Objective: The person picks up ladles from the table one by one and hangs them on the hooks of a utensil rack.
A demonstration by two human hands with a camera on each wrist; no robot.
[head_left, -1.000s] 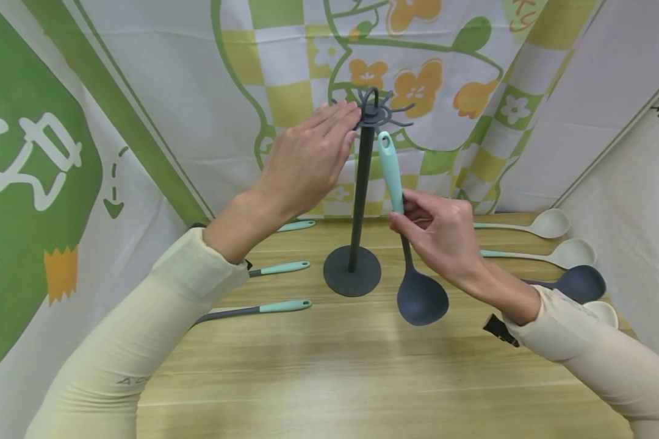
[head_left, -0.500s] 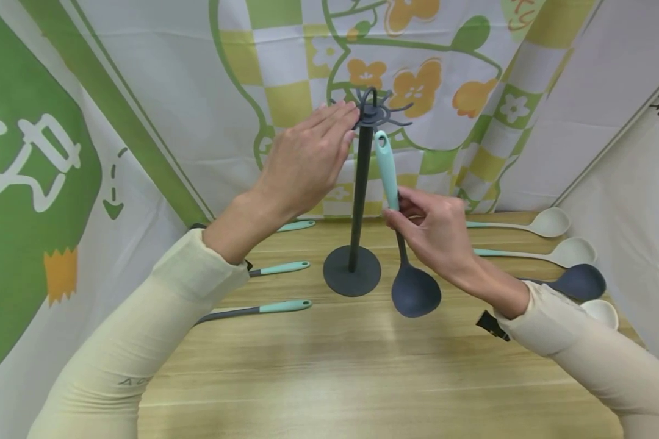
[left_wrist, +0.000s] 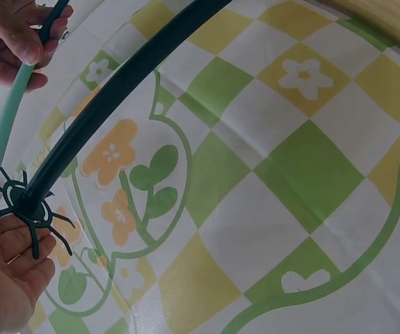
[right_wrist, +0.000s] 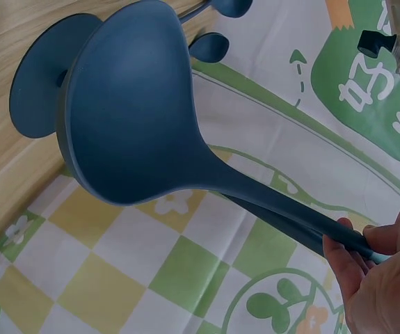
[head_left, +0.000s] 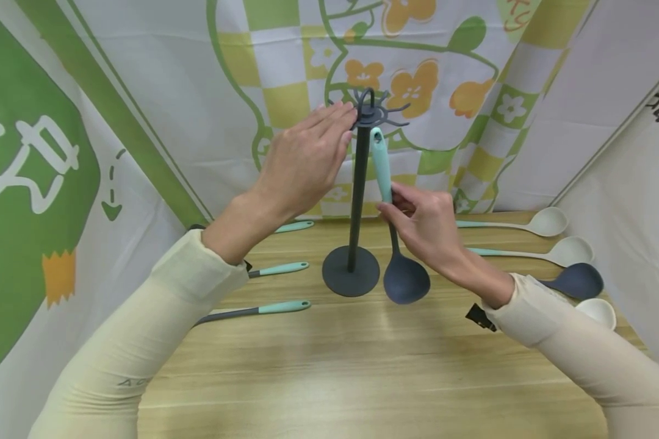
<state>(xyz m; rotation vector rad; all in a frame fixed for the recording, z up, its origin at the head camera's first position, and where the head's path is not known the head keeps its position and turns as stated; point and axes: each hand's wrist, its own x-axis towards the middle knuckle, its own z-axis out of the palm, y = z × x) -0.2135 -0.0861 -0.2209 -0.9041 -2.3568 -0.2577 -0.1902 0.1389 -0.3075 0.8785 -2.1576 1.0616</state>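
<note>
A dark utensil stand (head_left: 358, 201) stands upright on the wooden table, with a ring of hooks (left_wrist: 29, 209) round its top. My left hand (head_left: 307, 155) rests against the hooks on their left side, its fingers nearly straight. My right hand (head_left: 428, 225) pinches a ladle (right_wrist: 133, 104) at the lower end of its mint handle, thumb against fingers. The ladle hangs bowl down, just right of the post. Its handle hole lies just below the hooks in the head view. The dark bowl fills much of the right wrist view.
On the left lie several utensils with mint handles (head_left: 282, 306), their heads hidden behind the left arm. To the right are pale spoon-like utensils (head_left: 549, 221), a dark one (head_left: 579, 280) and a small white bowl end (head_left: 598, 313). A patterned cloth (head_left: 285, 55) hangs behind.
My right hand has carried the ladle left and slightly up, so its handle top now sits close beside the post under the hooks. The left hand stays at the hooks.
</note>
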